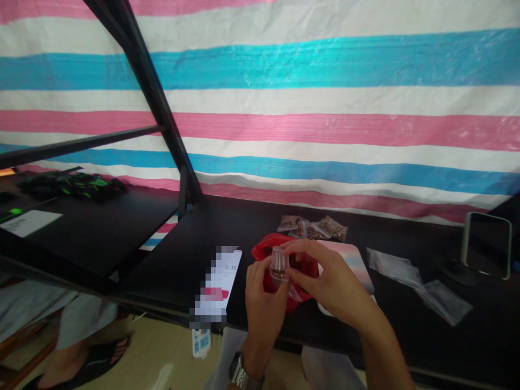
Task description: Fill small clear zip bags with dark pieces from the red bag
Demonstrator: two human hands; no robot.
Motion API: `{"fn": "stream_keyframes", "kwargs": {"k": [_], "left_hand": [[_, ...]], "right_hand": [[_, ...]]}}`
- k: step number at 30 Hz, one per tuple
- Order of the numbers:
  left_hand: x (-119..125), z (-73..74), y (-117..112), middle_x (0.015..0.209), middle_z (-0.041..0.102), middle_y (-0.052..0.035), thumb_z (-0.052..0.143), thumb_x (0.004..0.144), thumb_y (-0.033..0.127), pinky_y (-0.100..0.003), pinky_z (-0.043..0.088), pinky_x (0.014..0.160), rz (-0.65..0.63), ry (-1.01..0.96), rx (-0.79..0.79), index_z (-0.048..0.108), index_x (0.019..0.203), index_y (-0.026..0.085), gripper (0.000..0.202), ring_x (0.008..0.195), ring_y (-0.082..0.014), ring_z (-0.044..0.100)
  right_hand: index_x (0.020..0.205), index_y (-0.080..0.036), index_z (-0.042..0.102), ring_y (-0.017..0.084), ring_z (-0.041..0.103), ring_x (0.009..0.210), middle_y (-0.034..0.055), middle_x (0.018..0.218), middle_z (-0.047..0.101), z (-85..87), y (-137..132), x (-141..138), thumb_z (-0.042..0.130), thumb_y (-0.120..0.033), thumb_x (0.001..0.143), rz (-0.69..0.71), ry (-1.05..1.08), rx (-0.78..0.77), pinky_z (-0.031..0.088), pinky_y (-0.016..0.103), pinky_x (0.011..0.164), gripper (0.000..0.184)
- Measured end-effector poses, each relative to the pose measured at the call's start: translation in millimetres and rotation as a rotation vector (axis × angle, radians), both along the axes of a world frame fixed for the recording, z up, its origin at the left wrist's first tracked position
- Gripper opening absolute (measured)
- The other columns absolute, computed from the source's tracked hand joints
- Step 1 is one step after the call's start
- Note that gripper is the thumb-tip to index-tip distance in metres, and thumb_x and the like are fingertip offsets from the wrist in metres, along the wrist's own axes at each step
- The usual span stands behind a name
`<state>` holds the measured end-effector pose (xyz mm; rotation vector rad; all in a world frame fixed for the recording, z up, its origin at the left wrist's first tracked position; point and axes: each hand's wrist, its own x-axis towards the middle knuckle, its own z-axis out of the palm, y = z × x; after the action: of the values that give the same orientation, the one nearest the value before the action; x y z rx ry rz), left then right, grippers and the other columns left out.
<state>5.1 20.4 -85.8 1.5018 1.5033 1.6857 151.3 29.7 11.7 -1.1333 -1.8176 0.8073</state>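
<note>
**Two hands at work: left hand (pixel 264 309) and right hand (pixel 329 281) closing on a clear plastic cup (pixel 280 263)**

We're watching a firm two-handed hold here! The right fingertips (pixel 292 248) are clamping down across the top of the cup while the left hand is curling up and bracing it from the side, neither hand releasing. The cup is sitting upright between them, right above a red plastic bag (pixel 262 252), with a strip of clear film (pixel 294 291) hanging just below it. A metal wristwatch (pixel 241 371) is riding on the left wrist.

Just behind, a pink-and-blue pastel pad (pixel 349 265) is lying beside the bag, and small packets of brown material (pixel 312 228) are bunching up farther back. The risk is that a loose pinch lets the smooth cup slip and tip into the bag's folds, or an elbow swing catches the packets.

Room is tight on the left, where a white screen reading 3:35 (pixel 219 276) is lying close by. The black tabletop (pixel 227 227) is dropping away at its near edge, so anything rolling there could fall. To the right, open table is stretching toward loose zip bags (pixel 418 284) and a propped phone (pixel 486 245).
</note>
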Motion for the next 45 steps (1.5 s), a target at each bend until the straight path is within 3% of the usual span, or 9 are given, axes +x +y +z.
{"fn": "stream_keyframes", "kwargs": {"k": [3, 6, 11, 15, 18, 25, 30, 39, 45], "left_hand": [[-0.4, 1.7, -0.6, 0.104, 0.072, -0.0055, 0.076, 0.087, 0.029, -0.038, 0.057, 0.087, -0.007, -0.016, 0.011, 0.076, 0.111, 0.024, 0.025, 0.097, -0.024, 0.069], [-1.7, 3.8, -2.5, 0.103, 0.073, -0.0059, 0.078, 0.087, 0.035, -0.038, 0.057, 0.088, -0.002, -0.043, -0.001, 0.076, 0.109, 0.024, 0.025, 0.096, -0.024, 0.07], [-6.3, 5.9, -7.6, 0.1, 0.077, -0.0071, 0.078, 0.087, 0.046, -0.036, 0.06, 0.082, 0.055, -0.227, -0.138, 0.076, 0.106, 0.021, 0.032, 0.09, -0.0229, 0.073], [-14.0, 7.4, -10.0, 0.095, 0.079, -0.0087, 0.082, 0.078, 0.058, -0.034, 0.062, 0.073, 0.147, -0.384, -0.241, 0.076, 0.101, 0.019, 0.046, 0.082, -0.023, 0.075], [-21.5, 9.3, -10.1, 0.092, 0.079, -0.0087, 0.083, 0.075, 0.064, -0.032, 0.061, 0.07, 0.18, -0.421, -0.284, 0.076, 0.101, 0.018, 0.054, 0.078, -0.0219, 0.074], [-23.8, 16.2, -9.7, 0.083, 0.075, -0.0052, 0.085, 0.07, 0.071, -0.03, 0.058, 0.066, 0.168, -0.553, -0.348, 0.075, 0.099, 0.017, 0.063, 0.074, -0.02, 0.071], [-15.5, 8.8, -8.2, 0.092, 0.075, -0.0038, 0.084, 0.077, 0.065, -0.029, 0.057, 0.074, 0.191, -0.699, -0.317, 0.074, 0.106, 0.018, 0.056, 0.082, -0.0181, 0.069], [-4.8, 5.3, -10.1, 0.082, 0.07, 0.001, 0.084, 0.078, 0.064, -0.026, 0.051, 0.068, 0.203, -0.789, -0.261, 0.073, 0.102, 0.019, 0.053, 0.072, -0.0137, 0.062], [-1.0, 0.9, -4.9, 0.084, 0.069, 0.0004, 0.082, 0.079, 0.066, -0.028, 0.052, 0.071, 0.166, -0.761, -0.257, 0.073, 0.104, 0.019, 0.054, 0.076, -0.0153, 0.062]], "right_hand": [[0.114, -0.032, 0.078, 0.024, 0.071, 0.115, 0.0017, 0.122, 0.079, 1.2, 1.1, 1.8, 0.074, -0.019, 0.089, -0.018, 0.029, 0.013, 0.054, 0.04, 0.104, 0.028], [0.114, -0.028, 0.078, 0.024, 0.072, 0.106, 0.0033, 0.117, 0.08, -0.1, 7.6, 0.7, 0.075, -0.023, 0.089, -0.103, 0.064, 0.019, 0.056, 0.038, 0.098, 0.026], [0.106, -0.025, 0.077, 0.019, 0.07, 0.085, 0.0021, 0.103, 0.08, -23.5, 29.9, -15.2, 0.074, -0.021, 0.09, -0.164, -0.028, -0.039, 0.055, 0.034, 0.085, 0.017], [0.102, -0.023, 0.075, 0.022, 0.071, 0.098, 0.0036, 0.109, 0.08, -50.2, 40.8, -32.6, 0.073, -0.009, 0.089, -0.115, -0.223, -0.007, 0.053, 0.037, 0.093, 0.02], [0.105, -0.023, 0.075, 0.027, 0.07, 0.11, 0.0059, 0.115, 0.079, -59.8, 42.3, -38.4, 0.073, -0.007, 0.09, -0.129, -0.357, 0.047, 0.051, 0.044, 0.102, 0.022], [0.108, -0.022, 0.076, 0.026, 0.07, 0.113, 0.0062, 0.117, 0.08, -54.3, 42.0, -37.3, 0.073, -0.008, 0.092, -0.046, -0.404, 0.035, 0.05, 0.042, 0.105, 0.022], [0.107, -0.022, 0.076, 0.025, 0.069, 0.112, 0.0053, 0.116, 0.08, -47.4, 34.2, -31.1, 0.072, -0.007, 0.092, 0.049, -0.41, -0.033, 0.049, 0.04, 0.103, 0.021], [0.105, -0.022, 0.075, 0.022, 0.072, 0.095, 0.0047, 0.104, 0.079, -38.0, 22.2, -21.8, 0.07, -0.017, 0.092, -0.058, -0.415, -0.193, 0.05, 0.034, 0.084, 0.014], [0.103, -0.024, 0.076, 0.021, 0.074, 0.095, 0.0033, 0.105, 0.081, -43.3, 25.9, -25.6, 0.072, -0.015, 0.091, -0.11, -0.384, -0.201, 0.05, 0.032, 0.083, 0.016]]}}
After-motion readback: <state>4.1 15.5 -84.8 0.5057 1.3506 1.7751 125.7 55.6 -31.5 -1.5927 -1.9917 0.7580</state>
